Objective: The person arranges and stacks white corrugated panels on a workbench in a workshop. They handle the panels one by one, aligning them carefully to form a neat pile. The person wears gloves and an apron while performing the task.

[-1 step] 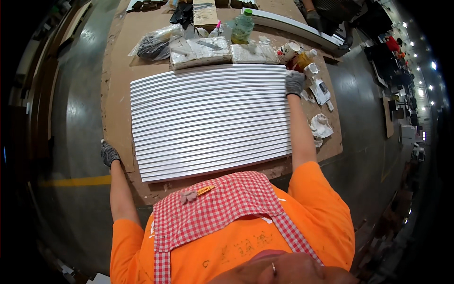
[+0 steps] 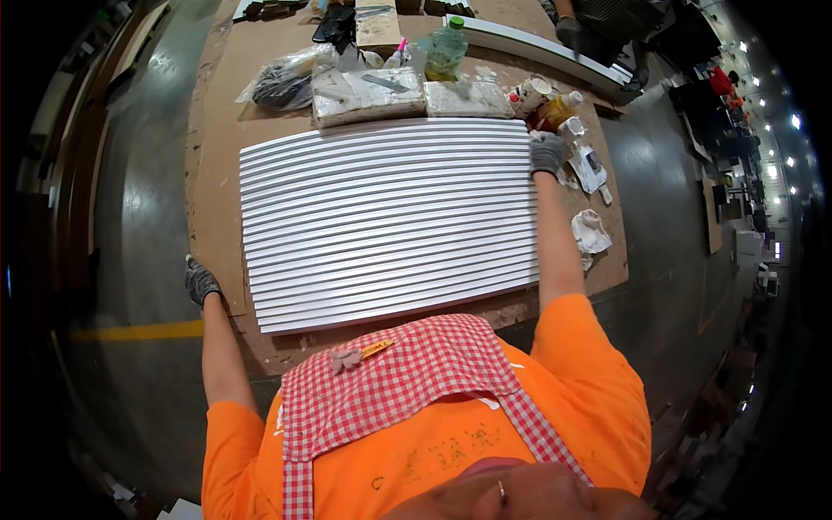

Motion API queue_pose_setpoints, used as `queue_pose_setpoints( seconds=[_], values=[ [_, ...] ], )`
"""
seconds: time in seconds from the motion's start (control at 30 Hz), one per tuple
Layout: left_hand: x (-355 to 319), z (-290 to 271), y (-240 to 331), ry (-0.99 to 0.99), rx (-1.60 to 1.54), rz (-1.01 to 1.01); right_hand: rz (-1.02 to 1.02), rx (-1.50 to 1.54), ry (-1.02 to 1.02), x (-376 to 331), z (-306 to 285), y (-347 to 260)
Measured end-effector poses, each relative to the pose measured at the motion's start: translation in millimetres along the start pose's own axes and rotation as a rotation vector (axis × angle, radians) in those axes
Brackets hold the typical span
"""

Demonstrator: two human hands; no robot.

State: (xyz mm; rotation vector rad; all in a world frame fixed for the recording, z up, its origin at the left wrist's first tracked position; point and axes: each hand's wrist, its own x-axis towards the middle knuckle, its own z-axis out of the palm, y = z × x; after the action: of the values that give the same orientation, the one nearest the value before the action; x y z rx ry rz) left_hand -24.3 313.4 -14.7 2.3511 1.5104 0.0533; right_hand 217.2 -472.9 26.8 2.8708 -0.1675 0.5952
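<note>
A set of long white slats (image 2: pixel 390 225) lies side by side on the brown table, with dark lines between them. My right hand (image 2: pixel 546 153), in a grey knit glove, is at their right ends near the far corner. Its fingers are curled, and what they may hold is hidden. At the table's left edge is my left hand (image 2: pixel 202 282), gloved in grey and apart from the slats. Its fingers look closed, with a small white bit showing at the tip; I cannot make out what it is.
Beyond the slats stand white-wrapped blocks (image 2: pixel 368 100), a green-capped bottle (image 2: pixel 445 52) and a plastic bag (image 2: pixel 286 80). A tipped amber bottle (image 2: pixel 555 111) and crumpled white paper (image 2: pixel 591 232) lie at right. Another person's gloved hand (image 2: pixel 569 35) is by a long white profile (image 2: pixel 529 48).
My right hand has shifted slightly to the right and a little nearer. The right ends of the slats appear slightly farther right. My left hand has stayed in place.
</note>
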Motion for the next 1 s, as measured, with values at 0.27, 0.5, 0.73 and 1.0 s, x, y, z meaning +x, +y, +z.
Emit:
queue_pose_setpoints(
  seconds=[0.27,0.5,0.73,1.0],
  values=[
    [0,-3,0,0.017,0.051,-0.027,0.144,0.430,-0.010,-11,-11,-8],
    [-5,-6,2,0.043,-0.048,0.030,0.019,0.416,0.019,-33,-40,-111],
    [-24,-29,24,-0.065,0.024,-0.066,-0.129,0.667,-0.012,-46,-56,-160],
    [-15,-19,13,-0.045,-0.001,-0.041,-0.164,0.448,-0.066,-33,-75,-112]
  ],
)
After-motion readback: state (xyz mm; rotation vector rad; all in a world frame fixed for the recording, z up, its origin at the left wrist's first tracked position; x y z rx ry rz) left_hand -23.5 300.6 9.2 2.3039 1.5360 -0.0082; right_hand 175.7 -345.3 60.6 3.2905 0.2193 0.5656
